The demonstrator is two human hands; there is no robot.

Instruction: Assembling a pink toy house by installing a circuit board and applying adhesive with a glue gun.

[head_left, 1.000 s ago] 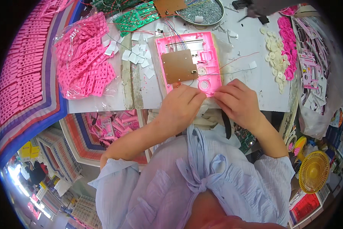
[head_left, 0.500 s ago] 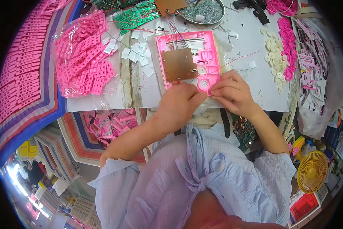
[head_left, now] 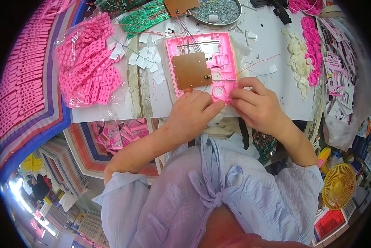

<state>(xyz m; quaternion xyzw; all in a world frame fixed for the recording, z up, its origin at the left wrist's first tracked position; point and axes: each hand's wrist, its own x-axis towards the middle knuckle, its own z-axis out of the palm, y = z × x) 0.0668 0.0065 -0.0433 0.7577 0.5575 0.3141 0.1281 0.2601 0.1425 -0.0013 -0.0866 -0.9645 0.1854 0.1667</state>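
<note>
A pink plastic casing (head_left: pixel 229 62) lies on the table before me, its inside facing up. A brown circuit board (head_left: pixel 191 69) rests over its left part, with thin wires running from it toward the far side. My left hand (head_left: pixel 193 109) is closed on the casing's near edge, its fingertips close to the board's lower edge. At the near right corner my right hand (head_left: pixel 259 105) pinches the casing with bent fingers. Whether a small part is between those fingertips is hidden. A round ring (head_left: pixel 218 91) moulded in the casing shows between the hands.
A clear bag of pink parts (head_left: pixel 86 62) lies left, beside loose white pads (head_left: pixel 145 58). Green circuit boards (head_left: pixel 146 18) and a tray of screws (head_left: pixel 218 11) stand at the back. Cream discs (head_left: pixel 299 62) and pink rings (head_left: pixel 313 76) line the right side.
The right hand has shifted slightly rightward, and its fingers are bent a little differently at the corner. The left hand keeps its hold. The whole view has moved slightly.
</note>
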